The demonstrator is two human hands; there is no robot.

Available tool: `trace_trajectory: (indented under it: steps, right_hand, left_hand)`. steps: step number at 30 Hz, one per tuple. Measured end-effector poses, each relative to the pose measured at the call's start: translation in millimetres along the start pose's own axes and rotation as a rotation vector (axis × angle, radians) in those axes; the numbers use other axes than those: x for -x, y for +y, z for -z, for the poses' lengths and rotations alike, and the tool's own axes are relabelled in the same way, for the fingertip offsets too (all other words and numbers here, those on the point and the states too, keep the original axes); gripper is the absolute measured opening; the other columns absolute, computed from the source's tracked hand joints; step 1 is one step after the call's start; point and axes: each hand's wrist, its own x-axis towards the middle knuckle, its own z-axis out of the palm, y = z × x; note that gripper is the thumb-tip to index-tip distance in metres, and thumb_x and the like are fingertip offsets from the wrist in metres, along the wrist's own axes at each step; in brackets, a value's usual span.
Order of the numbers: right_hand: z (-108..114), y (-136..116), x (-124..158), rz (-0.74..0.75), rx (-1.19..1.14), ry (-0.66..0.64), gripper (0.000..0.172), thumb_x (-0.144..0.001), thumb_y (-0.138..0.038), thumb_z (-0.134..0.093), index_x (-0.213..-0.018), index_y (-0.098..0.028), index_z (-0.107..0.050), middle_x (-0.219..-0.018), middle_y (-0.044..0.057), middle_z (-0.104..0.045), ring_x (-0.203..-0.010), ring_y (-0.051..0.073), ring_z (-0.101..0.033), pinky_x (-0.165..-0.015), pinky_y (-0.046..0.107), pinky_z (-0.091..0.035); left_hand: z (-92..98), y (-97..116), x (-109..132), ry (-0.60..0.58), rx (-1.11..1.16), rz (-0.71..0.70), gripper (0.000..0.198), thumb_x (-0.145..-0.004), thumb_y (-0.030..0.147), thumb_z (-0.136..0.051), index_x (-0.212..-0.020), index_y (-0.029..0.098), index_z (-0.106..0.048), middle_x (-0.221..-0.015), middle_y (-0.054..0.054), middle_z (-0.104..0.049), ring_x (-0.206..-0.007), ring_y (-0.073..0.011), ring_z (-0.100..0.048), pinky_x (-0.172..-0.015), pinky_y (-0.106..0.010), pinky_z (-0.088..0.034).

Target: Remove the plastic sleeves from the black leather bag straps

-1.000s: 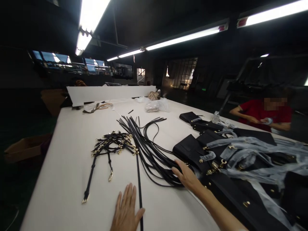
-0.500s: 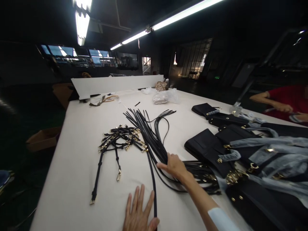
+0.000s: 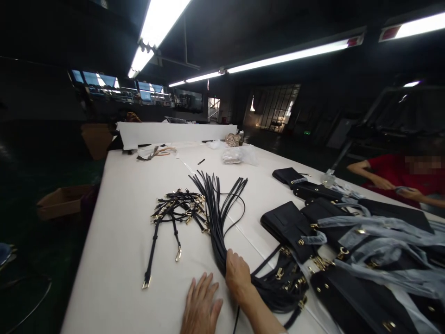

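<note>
My right hand (image 3: 238, 278) is closed around a bundle of long black straps (image 3: 216, 232), whose loose ends fan out toward the far side of the white table (image 3: 118, 232). To its right, the buckled ends (image 3: 285, 283) of the bundle lie in a heap with gold hardware. My left hand (image 3: 201, 306) rests on the table near the front, its palm down and fingers stretched out, holding nothing. Beyond it lies a tangle of short black straps with gold clasps (image 3: 179, 204); one strap with a buckle (image 3: 150, 260) points toward me.
Black bags (image 3: 288, 225) with plastic-wrapped handles cover the right side. Clear plastic packets (image 3: 236, 155) and tan strips (image 3: 162, 151) lie at the back. A person in red (image 3: 389, 171) works at the far right. A cardboard box (image 3: 62, 202) stands left of the table.
My right hand has drawn the strap bundle toward me and left, and the fanned ends have spread. The single strap beside my left hand has shifted toward my right hand. The view has tilted upward.
</note>
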Motion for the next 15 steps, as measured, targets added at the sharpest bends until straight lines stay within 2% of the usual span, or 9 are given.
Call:
trace_trajectory:
  steps: [3, 5, 7, 9, 11, 13, 15]
  right_hand:
    - [39, 16, -4, -0.004, -0.027, 0.018, 0.024, -0.096, -0.034, -0.061, -0.110, -0.014, -0.063, -0.103, 0.006, -0.066, -0.089, 0.019, -0.065, -0.080, 0.038, -0.055]
    - [84, 30, -7, 0.001, -0.036, 0.050, 0.022, -0.097, -0.034, -0.060, -0.107, -0.014, -0.063, -0.099, 0.005, -0.066, -0.087, 0.018, -0.066, -0.079, 0.036, -0.056]
    - [141, 43, -5, 0.037, -0.034, 0.085, 0.021, -0.097, -0.033, -0.059, -0.107, -0.015, -0.064, -0.099, 0.005, -0.067, -0.088, 0.018, -0.066, -0.079, 0.036, -0.056]
    - [202, 51, 5, 0.093, -0.018, 0.109, 0.022, -0.097, -0.033, -0.060, -0.106, -0.014, -0.064, -0.099, 0.004, -0.067, -0.087, 0.018, -0.066, -0.079, 0.036, -0.056]
    - [259, 51, 26, 0.150, 0.013, 0.116, 0.021, -0.095, -0.033, -0.062, -0.102, -0.013, -0.064, -0.094, 0.003, -0.066, -0.084, 0.018, -0.065, -0.075, 0.034, -0.055]
    - [307, 43, 55, 0.208, 0.045, 0.106, 0.015, -0.089, -0.027, -0.068, -0.095, -0.013, -0.065, -0.084, 0.001, -0.065, -0.077, 0.016, -0.063, -0.068, 0.028, -0.052]
    - [346, 30, 91, 0.248, 0.065, 0.092, 0.012, -0.078, -0.017, -0.074, -0.087, -0.014, -0.066, -0.073, -0.001, -0.064, -0.071, 0.014, -0.061, -0.059, 0.022, -0.044]
  left_hand:
    - [4.3, -1, -5, -0.127, 0.439, 0.325, 0.024, -0.086, 0.038, -0.064, -0.106, 0.032, -0.074, -0.127, -0.003, -0.070, -0.123, -0.0298, -0.061, -0.110, -0.051, -0.044]
    - [14.4, 4, -15, -0.170, 0.670, 0.502, 0.030, -0.081, 0.049, -0.065, -0.101, 0.030, -0.077, -0.124, -0.008, -0.071, -0.127, -0.0378, -0.056, -0.115, -0.062, -0.031]
    - [29.6, 16, -36, -0.174, 0.832, 0.566, 0.050, -0.081, 0.064, -0.058, -0.102, 0.023, -0.077, -0.122, -0.016, -0.071, -0.126, -0.0440, -0.055, -0.113, -0.069, -0.027]
    - [50.8, 37, -73, -0.200, 1.040, 0.565, 0.069, -0.083, 0.075, -0.046, -0.108, 0.017, -0.074, -0.122, -0.022, -0.070, -0.123, -0.0444, -0.057, -0.109, -0.070, -0.033]
    - [79.8, 64, -124, -0.238, 1.283, 0.485, 0.078, -0.085, 0.078, -0.036, -0.118, 0.015, -0.069, -0.124, -0.021, -0.069, -0.122, -0.0390, -0.060, -0.106, -0.062, -0.041]
    - [117.4, 90, -182, -0.260, 1.525, 0.378, 0.086, -0.088, 0.079, -0.024, -0.131, 0.015, -0.061, -0.128, -0.020, -0.066, -0.125, -0.0343, -0.058, -0.104, -0.055, -0.045]
    - [158.5, 115, -234, -0.277, 1.731, 0.276, 0.099, -0.082, 0.085, -0.012, -0.133, 0.014, -0.058, -0.131, -0.021, -0.064, -0.126, -0.0361, -0.057, -0.100, -0.055, -0.048]
